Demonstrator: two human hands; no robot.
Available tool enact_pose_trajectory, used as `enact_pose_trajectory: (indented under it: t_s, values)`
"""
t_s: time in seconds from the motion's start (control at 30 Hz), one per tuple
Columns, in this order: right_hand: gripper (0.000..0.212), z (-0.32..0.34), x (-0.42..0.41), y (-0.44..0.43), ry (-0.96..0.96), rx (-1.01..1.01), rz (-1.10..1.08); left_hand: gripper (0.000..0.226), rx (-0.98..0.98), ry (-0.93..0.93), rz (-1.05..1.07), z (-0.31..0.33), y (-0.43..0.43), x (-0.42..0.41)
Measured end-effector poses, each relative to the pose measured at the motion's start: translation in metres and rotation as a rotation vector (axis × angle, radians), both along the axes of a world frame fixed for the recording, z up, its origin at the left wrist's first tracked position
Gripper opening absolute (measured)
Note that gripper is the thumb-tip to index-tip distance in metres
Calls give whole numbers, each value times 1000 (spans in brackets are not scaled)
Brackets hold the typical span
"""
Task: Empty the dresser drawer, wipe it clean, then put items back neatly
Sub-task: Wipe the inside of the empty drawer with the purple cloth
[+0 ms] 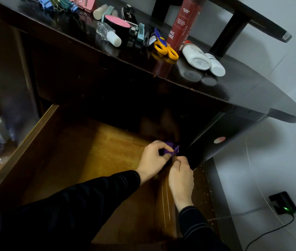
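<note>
The room was dim. A dark, glossy dresser [234, 91] filled most of it, its curved top catching dull reflections. Above the top a dark shelf [263, 17] stood raised on a black post [232, 29]. Behind and to the right ran a pale grey wall [288, 73], plain but for a few thin lines. Lower down I could not tell where wall gave way to floor. There a small black adapter [283, 205] showed a green light, a dark cable [270, 231] trailing from it. A round pinkish sticker [219, 139] sat on the dresser's dark side panel.
</note>
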State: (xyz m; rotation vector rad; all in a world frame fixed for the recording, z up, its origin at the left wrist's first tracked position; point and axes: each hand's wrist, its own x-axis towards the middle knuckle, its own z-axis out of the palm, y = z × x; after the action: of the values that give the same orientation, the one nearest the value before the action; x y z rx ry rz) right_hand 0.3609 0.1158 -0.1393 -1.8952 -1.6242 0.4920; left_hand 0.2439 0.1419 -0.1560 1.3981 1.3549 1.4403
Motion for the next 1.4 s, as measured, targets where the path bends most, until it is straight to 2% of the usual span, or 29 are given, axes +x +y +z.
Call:
enact_pose_trajectory:
  t_s: [0.1,0.23,0.43,0.6,0.8,0.87,0.97,1.03,1.17,1.23,1.33,1.4]
  values:
    - [29,0,0,1,6,-7,11,22,-2,20,-16,-10,-6,0]
    - [30,1,0,0,24,-14,24,17,-101,71,-56,-17,-8,-7]
    - [28,1,0,1,20,-17,20,23,-30,17,-30,-9,-4,-3]
    - [29,1,1,1,20,-21,30,20,-293,93,-145,-26,-7,-13]
    - [29,0,2,1,27,-17,31,27,-141,-65,-82,-5,-1,-8]
    - [29,0,2,1,24,-16,33,23,-167,-3,-95,-16,-8,-8]
    - [29,0,2,2,12,-5,34,21,-308,93,-198,-30,-16,-13]
    - [29,-1,1,2,11,-6,28,23,-340,46,-217,-24,-12,-17]
    - [30,-2,2,2,14,-10,19,27,-217,-61,-156,-8,-9,-12]
    - [29,-3,2,2,14,-12,22,27,-227,-22,-171,-16,-14,-13]
    - [29,-2,2,2,20,-11,16,26,-350,101,-261,-28,-20,-18]
    - [29,-2,2,2,24,-13,19,24,-372,68,-276,-22,-17,-19]
